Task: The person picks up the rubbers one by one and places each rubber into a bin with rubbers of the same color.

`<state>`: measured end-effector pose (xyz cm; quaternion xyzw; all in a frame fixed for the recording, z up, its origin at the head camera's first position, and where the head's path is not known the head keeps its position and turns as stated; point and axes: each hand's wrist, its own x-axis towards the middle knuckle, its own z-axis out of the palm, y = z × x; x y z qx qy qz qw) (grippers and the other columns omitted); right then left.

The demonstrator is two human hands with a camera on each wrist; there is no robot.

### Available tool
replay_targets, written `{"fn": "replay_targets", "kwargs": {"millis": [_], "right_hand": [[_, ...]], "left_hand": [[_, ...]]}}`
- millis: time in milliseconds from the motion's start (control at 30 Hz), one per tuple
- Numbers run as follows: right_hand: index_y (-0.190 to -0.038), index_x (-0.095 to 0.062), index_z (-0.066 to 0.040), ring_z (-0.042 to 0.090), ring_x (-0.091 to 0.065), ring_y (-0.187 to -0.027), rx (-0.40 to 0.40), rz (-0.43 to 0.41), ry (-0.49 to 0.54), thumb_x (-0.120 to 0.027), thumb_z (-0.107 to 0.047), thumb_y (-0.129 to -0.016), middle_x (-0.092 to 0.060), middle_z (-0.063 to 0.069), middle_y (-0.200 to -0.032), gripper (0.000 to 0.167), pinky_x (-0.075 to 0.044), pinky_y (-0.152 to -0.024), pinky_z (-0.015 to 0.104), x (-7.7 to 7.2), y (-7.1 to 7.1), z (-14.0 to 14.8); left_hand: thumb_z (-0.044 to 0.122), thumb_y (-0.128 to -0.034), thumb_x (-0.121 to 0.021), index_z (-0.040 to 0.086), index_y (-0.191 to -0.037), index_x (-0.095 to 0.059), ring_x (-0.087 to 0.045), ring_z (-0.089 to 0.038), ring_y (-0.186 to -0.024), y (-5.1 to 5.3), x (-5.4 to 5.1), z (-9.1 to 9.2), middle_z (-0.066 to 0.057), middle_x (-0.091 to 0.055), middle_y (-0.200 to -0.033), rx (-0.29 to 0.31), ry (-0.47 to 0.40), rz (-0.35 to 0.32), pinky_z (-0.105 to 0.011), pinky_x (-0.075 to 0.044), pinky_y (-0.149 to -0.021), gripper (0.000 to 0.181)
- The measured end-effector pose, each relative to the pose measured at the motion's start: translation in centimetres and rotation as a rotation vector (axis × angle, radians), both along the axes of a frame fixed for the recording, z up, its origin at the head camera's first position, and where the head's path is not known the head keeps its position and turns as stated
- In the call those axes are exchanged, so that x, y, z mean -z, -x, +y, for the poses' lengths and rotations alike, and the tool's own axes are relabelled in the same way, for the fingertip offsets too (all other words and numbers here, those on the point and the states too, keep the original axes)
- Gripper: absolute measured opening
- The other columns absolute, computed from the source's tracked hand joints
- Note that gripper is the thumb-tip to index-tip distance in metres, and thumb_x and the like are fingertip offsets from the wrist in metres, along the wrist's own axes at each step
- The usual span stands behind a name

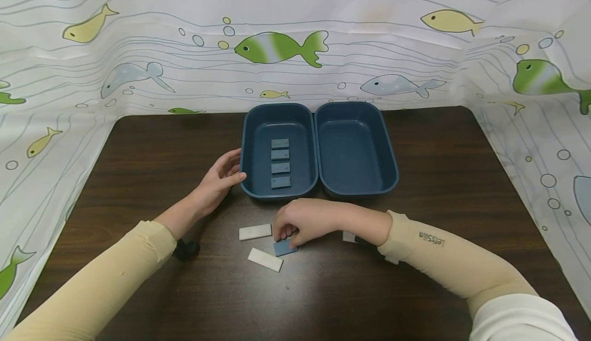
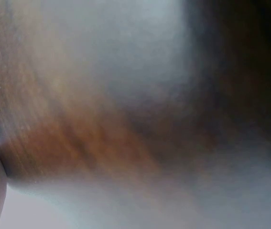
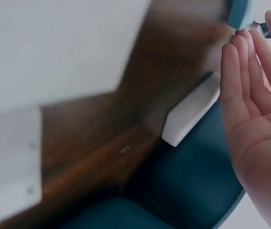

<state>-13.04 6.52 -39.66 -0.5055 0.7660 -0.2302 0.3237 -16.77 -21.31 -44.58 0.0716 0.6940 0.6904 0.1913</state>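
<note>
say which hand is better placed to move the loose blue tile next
Probably the right hand: it touches the loose blue tile, while the left hand is farther off, at the tray.

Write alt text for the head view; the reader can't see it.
A person's right hand grips a blue tile beside two white tiles on a dark table, while the left hand holds the rim of a blue tray with four blue tiles in a column. A second tray adjoins it, before fish-patterned cloth.
</note>
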Motion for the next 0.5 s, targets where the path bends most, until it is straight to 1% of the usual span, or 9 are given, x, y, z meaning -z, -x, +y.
{"fn": "replay_targets", "kwargs": {"millis": [200,500], "right_hand": [[-0.114,-0.078,-0.012,0.007,-0.063,-0.093,0.007,0.019,-0.017,-0.083,-0.011,-0.093,-0.073,-0.001,-0.106,0.022,-0.05,-0.083,0.016,0.48,-0.31,-0.35],[-0.113,-0.078,-0.015,0.005,-0.06,-0.091,0.019,0.096,-0.043,-0.086,-0.014,-0.091,-0.072,-0.005,-0.103,0.023,-0.049,-0.081,0.015,0.98,-0.78,-0.73]], "left_hand": [[0.004,-0.1069,-0.055,0.007,-0.167,-0.024,-0.048,-0.007,-0.134,-0.04,0.05,-0.04,-0.017,-0.032,-0.166,-0.002,0.0,-0.001,-0.015,-0.041,-0.109,0.067],[0.003,-0.1066,-0.055,0.007,-0.167,-0.024,-0.048,-0.008,-0.133,-0.03,0.06,-0.02,-0.017,-0.032,-0.165,-0.008,-0.007,-0.004,-0.015,-0.041,-0.109,0.067]]}}
